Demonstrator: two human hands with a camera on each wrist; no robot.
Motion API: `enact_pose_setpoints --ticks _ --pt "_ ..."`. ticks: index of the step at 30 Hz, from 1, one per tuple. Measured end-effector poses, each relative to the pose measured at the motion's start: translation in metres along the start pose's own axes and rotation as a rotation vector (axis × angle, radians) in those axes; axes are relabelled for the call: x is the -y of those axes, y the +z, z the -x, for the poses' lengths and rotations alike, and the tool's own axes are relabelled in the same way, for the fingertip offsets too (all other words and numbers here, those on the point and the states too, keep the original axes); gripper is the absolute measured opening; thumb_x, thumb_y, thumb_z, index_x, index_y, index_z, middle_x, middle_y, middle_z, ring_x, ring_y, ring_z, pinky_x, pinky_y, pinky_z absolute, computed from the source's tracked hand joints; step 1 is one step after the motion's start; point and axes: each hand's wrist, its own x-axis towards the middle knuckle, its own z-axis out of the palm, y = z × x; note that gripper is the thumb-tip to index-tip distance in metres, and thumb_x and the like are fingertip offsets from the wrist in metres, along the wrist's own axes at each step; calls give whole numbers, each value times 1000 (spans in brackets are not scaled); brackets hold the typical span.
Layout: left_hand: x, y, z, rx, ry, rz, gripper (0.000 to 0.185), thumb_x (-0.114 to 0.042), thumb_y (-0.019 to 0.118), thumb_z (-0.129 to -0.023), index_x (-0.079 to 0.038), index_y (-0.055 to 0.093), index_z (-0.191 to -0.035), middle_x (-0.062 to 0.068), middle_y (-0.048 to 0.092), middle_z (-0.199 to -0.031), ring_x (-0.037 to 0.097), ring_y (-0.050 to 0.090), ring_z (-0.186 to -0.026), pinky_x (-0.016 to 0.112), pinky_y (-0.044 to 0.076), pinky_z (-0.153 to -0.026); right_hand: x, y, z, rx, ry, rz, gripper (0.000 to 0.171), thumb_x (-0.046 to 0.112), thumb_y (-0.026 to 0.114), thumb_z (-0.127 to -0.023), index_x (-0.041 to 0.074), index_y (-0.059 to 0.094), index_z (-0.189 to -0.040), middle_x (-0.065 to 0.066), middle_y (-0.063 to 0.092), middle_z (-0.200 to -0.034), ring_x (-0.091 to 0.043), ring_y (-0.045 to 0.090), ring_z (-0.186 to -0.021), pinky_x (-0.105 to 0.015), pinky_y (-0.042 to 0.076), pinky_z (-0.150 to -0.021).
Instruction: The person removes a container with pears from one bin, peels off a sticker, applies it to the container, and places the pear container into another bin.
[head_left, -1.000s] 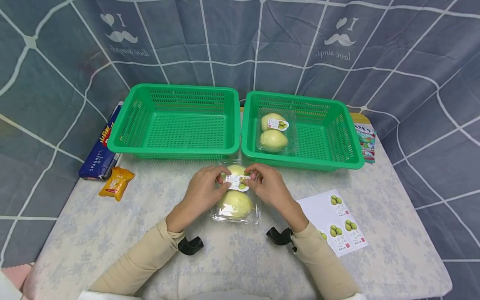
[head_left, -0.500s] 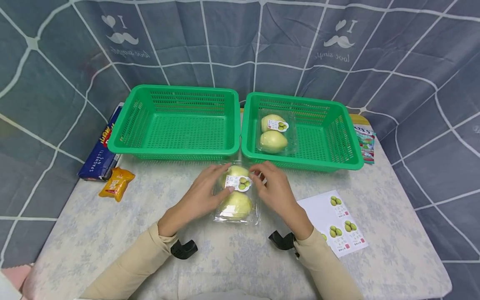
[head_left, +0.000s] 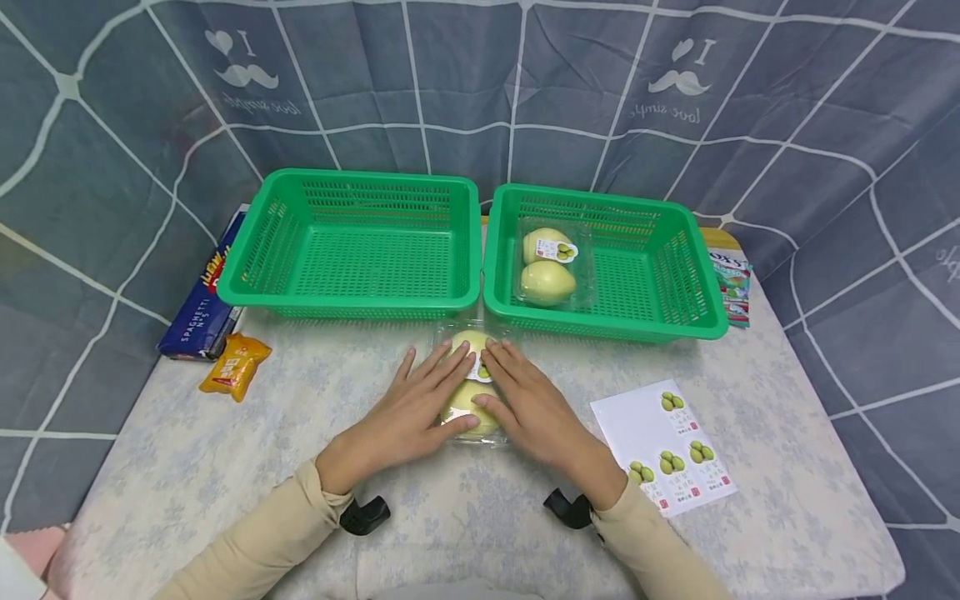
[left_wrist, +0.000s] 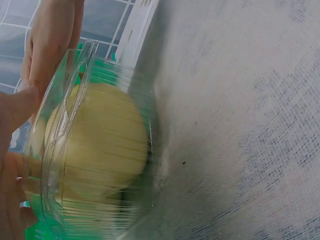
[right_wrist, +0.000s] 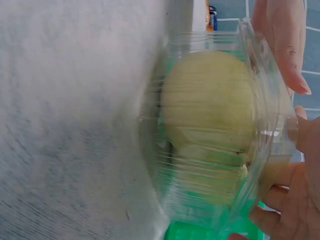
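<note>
Grip: left hand (head_left: 408,417) and right hand (head_left: 528,404) lie flat, fingers straight, pressing the clear fruit box (head_left: 471,385) from above.
Place: just in front of the two green baskets (head_left: 352,246).
Count: two fruit boxes, one inside the right-hand basket (head_left: 678,267).
Writing: "SPAGHETTI" on the blue packet (head_left: 201,300) left of the baskets.

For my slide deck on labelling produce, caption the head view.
Both hands, left hand and right hand, press flat on a clear fruit box before two green baskets.
</note>
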Motion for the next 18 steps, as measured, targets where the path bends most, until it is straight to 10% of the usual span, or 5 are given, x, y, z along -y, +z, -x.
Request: enact_pose_setpoints --ticks 18 --pt "6 2 4 -5 13 -23 105 -66 69 -84 -12 23 -161 4 19 -170 28 16 -158 69 10 -123 0 14 13 -51 32 73 67 45 47 -105 10 30 -159 -6 25 -167 -27 21 -157 -50 29 -125"
